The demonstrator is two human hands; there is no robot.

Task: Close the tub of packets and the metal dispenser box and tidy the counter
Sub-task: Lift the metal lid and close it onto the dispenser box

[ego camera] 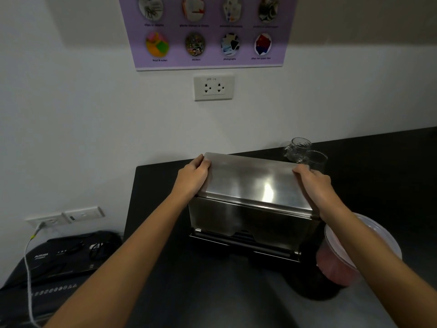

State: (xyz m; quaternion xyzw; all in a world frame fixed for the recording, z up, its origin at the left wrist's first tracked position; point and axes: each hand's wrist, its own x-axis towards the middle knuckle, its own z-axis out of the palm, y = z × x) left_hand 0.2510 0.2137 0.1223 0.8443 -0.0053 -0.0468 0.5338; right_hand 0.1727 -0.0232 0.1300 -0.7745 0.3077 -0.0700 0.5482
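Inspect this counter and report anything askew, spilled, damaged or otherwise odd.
Only the metal dispenser box: it sits angled to the back wall, its left end nearer, while the left hand and right hand hold its lid ends. The tub looks covered, partly hidden by the right arm. No spill shows; the glasses stand upright.

Both my bare forearms reach forward, angling inward from the lower corners. My left grip [194, 177] clasps the left edge of the metal lid [253, 183], back of the hand up and fingers curled over the side. My right grip [314, 184] mirrors it on the right edge, knuckles up, fingers bent over the rim, wrist straight.
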